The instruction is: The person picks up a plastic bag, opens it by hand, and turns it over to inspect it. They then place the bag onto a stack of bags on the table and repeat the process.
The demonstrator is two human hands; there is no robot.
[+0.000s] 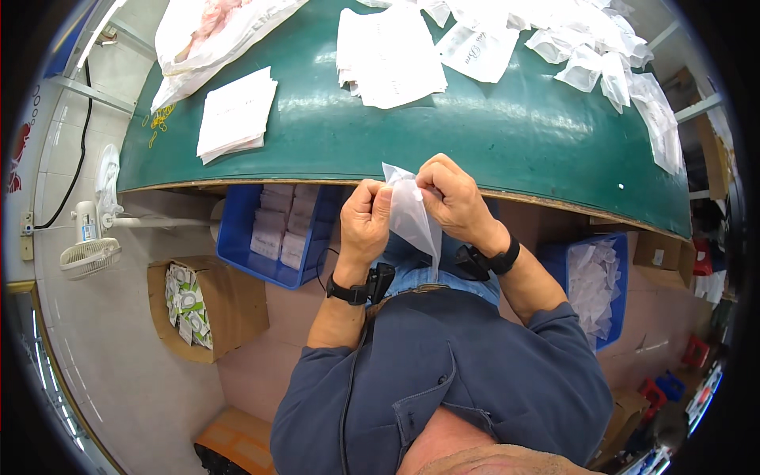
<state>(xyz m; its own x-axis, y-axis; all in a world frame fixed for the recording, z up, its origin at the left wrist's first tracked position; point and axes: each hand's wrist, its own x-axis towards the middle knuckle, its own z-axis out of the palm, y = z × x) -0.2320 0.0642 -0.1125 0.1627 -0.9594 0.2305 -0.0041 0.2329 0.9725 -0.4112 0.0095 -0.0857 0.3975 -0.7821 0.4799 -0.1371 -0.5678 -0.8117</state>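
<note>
My left hand (366, 218) and my right hand (461, 202) are raised at the near edge of the green table. A translucent white plastic bag (409, 212) hangs between them, its lower end tapering toward my lap. Both hands pinch it near the top, with fingers curled in. Beyond my hands, a neat stack of white bags (236, 115) lies on the left of the table (317, 134). A thicker stack of printed white bags (388, 59) sits farther back at the middle, and a loose heap of crumpled translucent bags (590, 59) covers the far right.
A large white plastic sack (226, 43) and yellow rubber bands (161, 120) are at the table's left. Below it stand a blue bin (275, 273) of packed bundles, a cardboard box (237, 309) and a fan (91, 252). Another blue bin (613, 317) with translucent bags is at right.
</note>
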